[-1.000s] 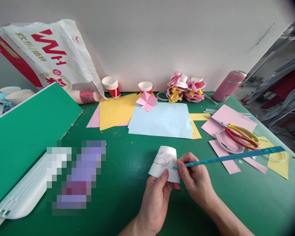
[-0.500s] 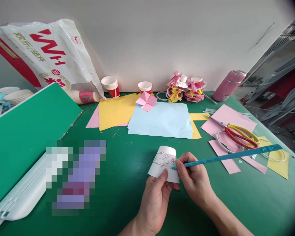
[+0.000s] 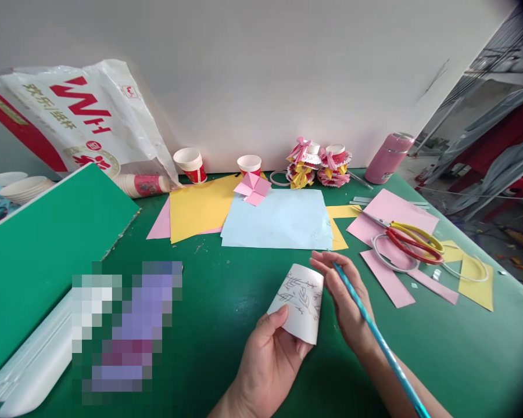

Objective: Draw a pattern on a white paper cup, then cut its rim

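My left hand point(image 3: 268, 363) grips a white paper cup point(image 3: 297, 303) near its wider lower end, thumb across the front and fingers behind. Thin brown and reddish twigs and leaves are drawn over the cup's side, and its narrower end points up. Just right of the cup, my right hand point(image 3: 346, 296) holds a long, shiny blue pencil point(image 3: 375, 331) against the thumb side. The pencil slants down towards me over the wrist, its far end cut off by the picture's edge. Those fingertips are close to the cup's upper right edge; whether they touch it, I cannot tell.
Light blue paper point(image 3: 276, 220) and yellow paper point(image 3: 200, 212) lie beyond my hands. Red-and-yellow scissors point(image 3: 412, 244) rest on pink paper at right. Decorated cups point(image 3: 303, 162) and a pink flask point(image 3: 390, 158) stand by the wall. A green board point(image 3: 47, 232) leans at left.
My right hand has drawn the pencil away from the cup, and the pencil has swung round to slope down towards me. My left hand has turned the cup, showing more leaves.
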`<state>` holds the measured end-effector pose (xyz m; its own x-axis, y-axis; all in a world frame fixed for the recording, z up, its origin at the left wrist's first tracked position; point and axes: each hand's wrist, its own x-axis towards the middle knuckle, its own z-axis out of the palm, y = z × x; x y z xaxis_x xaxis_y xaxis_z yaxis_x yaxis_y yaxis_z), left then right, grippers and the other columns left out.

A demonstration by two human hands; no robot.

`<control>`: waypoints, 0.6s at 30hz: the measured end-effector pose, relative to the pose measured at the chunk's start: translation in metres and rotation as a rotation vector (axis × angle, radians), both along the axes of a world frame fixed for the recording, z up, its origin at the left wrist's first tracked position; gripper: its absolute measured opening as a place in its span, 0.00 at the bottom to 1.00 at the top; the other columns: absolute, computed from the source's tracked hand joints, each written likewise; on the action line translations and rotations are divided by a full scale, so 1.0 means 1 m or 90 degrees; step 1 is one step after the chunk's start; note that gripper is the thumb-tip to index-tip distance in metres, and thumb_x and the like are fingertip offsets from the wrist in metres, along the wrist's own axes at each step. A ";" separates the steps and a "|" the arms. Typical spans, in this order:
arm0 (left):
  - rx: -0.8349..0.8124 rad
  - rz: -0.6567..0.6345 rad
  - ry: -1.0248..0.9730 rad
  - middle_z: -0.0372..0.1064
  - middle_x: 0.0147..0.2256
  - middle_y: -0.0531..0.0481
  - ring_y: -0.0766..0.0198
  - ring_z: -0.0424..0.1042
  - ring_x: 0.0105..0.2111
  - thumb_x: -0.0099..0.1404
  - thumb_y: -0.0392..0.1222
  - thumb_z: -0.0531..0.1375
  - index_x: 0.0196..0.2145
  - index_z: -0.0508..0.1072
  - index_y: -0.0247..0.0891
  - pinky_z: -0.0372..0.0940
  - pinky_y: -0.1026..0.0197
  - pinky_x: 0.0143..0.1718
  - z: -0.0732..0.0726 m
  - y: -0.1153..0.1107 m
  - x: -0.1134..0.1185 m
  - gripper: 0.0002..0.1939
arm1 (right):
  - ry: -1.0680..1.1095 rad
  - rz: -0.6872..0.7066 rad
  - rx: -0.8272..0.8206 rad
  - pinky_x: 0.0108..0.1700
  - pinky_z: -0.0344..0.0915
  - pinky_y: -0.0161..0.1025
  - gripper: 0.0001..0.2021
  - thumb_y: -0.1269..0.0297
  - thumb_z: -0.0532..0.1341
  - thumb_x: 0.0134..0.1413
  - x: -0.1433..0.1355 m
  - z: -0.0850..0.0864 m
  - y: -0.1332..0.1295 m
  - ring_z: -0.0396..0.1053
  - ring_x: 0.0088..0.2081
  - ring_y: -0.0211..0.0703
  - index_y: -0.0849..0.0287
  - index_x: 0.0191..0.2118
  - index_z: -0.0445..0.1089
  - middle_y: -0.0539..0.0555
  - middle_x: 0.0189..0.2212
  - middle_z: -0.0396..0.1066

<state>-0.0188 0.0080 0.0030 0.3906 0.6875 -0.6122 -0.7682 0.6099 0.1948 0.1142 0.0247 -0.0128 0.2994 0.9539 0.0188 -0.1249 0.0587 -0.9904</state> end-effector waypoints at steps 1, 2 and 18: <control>0.006 -0.011 -0.012 0.70 0.37 0.42 0.59 0.68 0.38 0.56 0.34 0.58 0.40 0.71 0.33 0.63 0.63 0.32 0.001 -0.001 0.000 0.12 | 0.007 0.039 -0.007 0.43 0.64 0.44 0.13 0.56 0.58 0.54 -0.001 0.002 -0.001 0.65 0.46 0.50 0.53 0.44 0.62 0.56 0.48 0.65; 0.024 -0.020 -0.018 0.70 0.37 0.42 0.60 0.68 0.37 0.56 0.35 0.58 0.39 0.72 0.33 0.62 0.64 0.31 0.001 -0.002 -0.001 0.12 | 0.012 0.074 -0.015 0.40 0.66 0.42 0.13 0.56 0.58 0.54 -0.003 0.003 -0.001 0.66 0.45 0.49 0.53 0.44 0.61 0.56 0.49 0.65; 0.203 -0.003 0.284 0.68 0.30 0.45 0.68 0.61 0.25 0.55 0.40 0.61 0.34 0.73 0.31 0.60 0.63 0.26 -0.006 -0.007 0.005 0.11 | -0.018 0.106 0.048 0.32 0.59 0.37 0.13 0.57 0.51 0.60 0.007 0.001 -0.006 0.61 0.29 0.40 0.51 0.43 0.70 0.50 0.27 0.67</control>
<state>-0.0141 0.0011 -0.0027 0.1443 0.8647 -0.4812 -0.5664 0.4709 0.6764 0.1215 0.0187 -0.0118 0.1363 0.9858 0.0984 -0.1109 0.1138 -0.9873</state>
